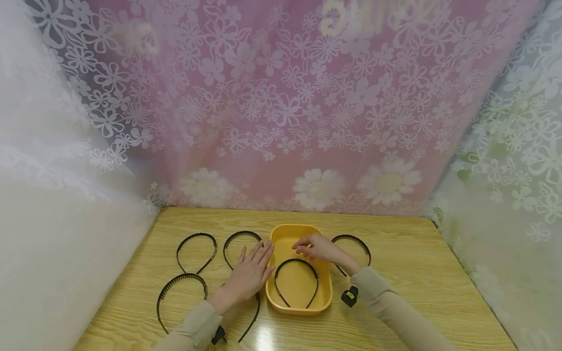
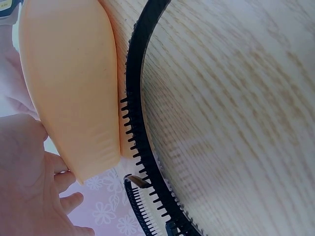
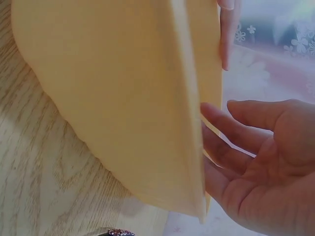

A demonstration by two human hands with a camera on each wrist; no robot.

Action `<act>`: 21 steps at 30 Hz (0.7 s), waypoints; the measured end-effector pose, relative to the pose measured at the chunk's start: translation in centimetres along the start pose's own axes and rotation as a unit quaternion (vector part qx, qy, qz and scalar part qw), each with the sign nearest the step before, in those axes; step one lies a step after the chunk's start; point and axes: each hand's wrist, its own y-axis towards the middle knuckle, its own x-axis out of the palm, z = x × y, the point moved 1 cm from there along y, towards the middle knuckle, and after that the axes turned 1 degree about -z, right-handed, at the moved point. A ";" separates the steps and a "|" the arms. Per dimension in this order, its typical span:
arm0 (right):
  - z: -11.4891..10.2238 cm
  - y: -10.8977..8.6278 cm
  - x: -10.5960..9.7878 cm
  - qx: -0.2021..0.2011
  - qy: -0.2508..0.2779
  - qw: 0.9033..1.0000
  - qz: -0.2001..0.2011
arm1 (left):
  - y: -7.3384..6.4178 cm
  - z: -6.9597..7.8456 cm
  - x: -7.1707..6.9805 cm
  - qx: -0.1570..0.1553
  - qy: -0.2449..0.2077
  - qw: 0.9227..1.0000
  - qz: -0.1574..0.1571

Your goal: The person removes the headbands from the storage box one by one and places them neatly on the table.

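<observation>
A yellow plastic tub (image 1: 286,240) stands on the table, with a black toothed headband (image 1: 296,260) inside at its near end. My left hand (image 1: 249,277) lies along the tub's left rim, fingers straight and side by side, gripping nothing. Over the far right part of the tub is my right hand (image 1: 322,247); its fingers (image 3: 231,132) are loosely bent and hold nothing. Below my left wrist, another headband (image 1: 256,312) is partly hidden. In the left wrist view, a black headband (image 2: 139,123) with comb teeth curves close beside the tub's wall (image 2: 78,88).
More black headbands lie left of the tub: one at the back left (image 1: 196,234), one (image 1: 242,232) behind my left hand, and one nearer (image 1: 182,276). Another headband (image 1: 351,237) lies right of the tub, partly behind my right forearm. A flowered curtain (image 1: 281,122) hangs behind the table.
</observation>
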 end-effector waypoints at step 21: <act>0.3 1.3 1.3 0.033 -0.137 0.990 -0.020 | 0.0 0.4 -0.8 0.005 -0.009 1.000 0.000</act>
